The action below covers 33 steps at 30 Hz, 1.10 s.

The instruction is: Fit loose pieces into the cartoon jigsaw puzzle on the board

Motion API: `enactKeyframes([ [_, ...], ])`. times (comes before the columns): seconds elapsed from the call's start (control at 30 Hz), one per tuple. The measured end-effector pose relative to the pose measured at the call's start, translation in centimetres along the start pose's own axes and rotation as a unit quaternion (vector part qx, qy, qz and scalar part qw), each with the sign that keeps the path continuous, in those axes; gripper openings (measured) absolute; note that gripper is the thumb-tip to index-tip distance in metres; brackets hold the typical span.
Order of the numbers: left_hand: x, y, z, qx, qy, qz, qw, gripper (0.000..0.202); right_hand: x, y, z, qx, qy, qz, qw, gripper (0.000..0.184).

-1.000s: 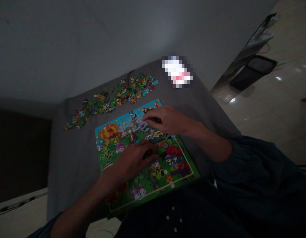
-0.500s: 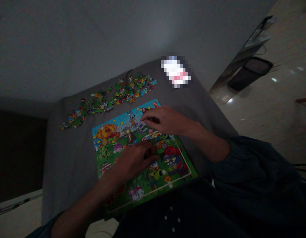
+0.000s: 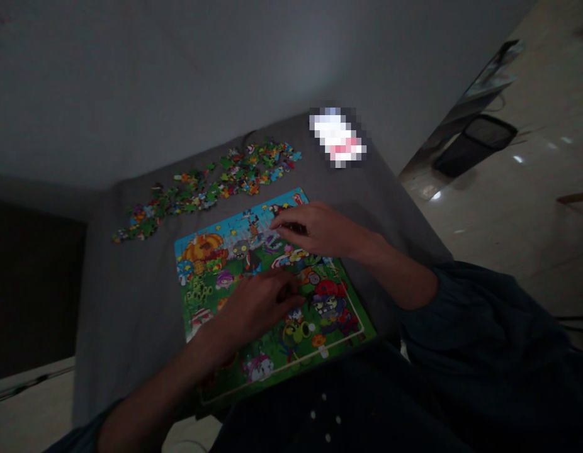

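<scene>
A cartoon jigsaw puzzle (image 3: 329,308) with a blue top edge and green ground lies on the grey cloth at a slant. Across its middle rests my left hand (image 3: 258,299), fingers curved, with a dark gap between thumb and forefinger; nothing shows between them. My right hand (image 3: 317,226) is over the upper right of the picture, its thumb and forefinger drawn together at the tips near the pale fence. Whatever those tips hold, if anything, is too small and dark to make out. Beyond the board spreads a long heap of loose puzzle pieces (image 3: 235,179).
A lit, blurred-out phone (image 3: 339,138) lies at the far right corner of the grey cloth-covered table (image 3: 131,302). A grey wall (image 3: 178,82) stands behind. On the floor to the right is a dark bin (image 3: 475,145).
The view has shifted very slightly. Both hands stay in nearly the same places on the puzzle, and the loose pieces look unchanged.
</scene>
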<state>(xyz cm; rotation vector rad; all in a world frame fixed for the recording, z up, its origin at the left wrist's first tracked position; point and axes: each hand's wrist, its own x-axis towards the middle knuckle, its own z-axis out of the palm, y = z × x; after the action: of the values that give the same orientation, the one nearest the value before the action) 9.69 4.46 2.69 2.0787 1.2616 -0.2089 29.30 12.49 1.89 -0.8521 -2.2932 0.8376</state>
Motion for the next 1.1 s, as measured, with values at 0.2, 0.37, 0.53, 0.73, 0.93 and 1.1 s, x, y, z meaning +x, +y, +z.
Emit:
enactKeyframes([
  [0.2,0.0,-0.3,0.3,0.003,0.009,0.001,1.0,0.025,0.0,0.0,0.0,0.001,-0.005,0.005,1.0,0.023],
  [0.37,0.0,-0.5,0.3,0.003,0.012,0.002,1.0,0.026,0.1,0.2,0.0,0.0,-0.008,0.005,1.0,0.025],
  [0.53,0.0,-0.3,0.2,0.001,0.012,0.005,1.0,0.024,0.1,0.3,0.1,-0.006,-0.008,0.002,1.0,0.025],
  [0.73,0.2,0.5,0.3,-0.004,0.011,-0.003,1.0,0.026,0.0,0.1,0.1,-0.004,-0.007,0.009,1.0,0.024],
  [0.93,-0.2,0.2,-0.8,-0.035,0.049,0.005,0.998,0.028,0.0,0.0,0.0,0.022,0.052,0.012,0.998,0.023],
  [1.1,-2.1,-4.4,-4.0,-0.058,0.16,-0.034,0.985,0.041,0.4,1.2,-0.7,0.021,0.169,0.097,0.981,0.021],
])
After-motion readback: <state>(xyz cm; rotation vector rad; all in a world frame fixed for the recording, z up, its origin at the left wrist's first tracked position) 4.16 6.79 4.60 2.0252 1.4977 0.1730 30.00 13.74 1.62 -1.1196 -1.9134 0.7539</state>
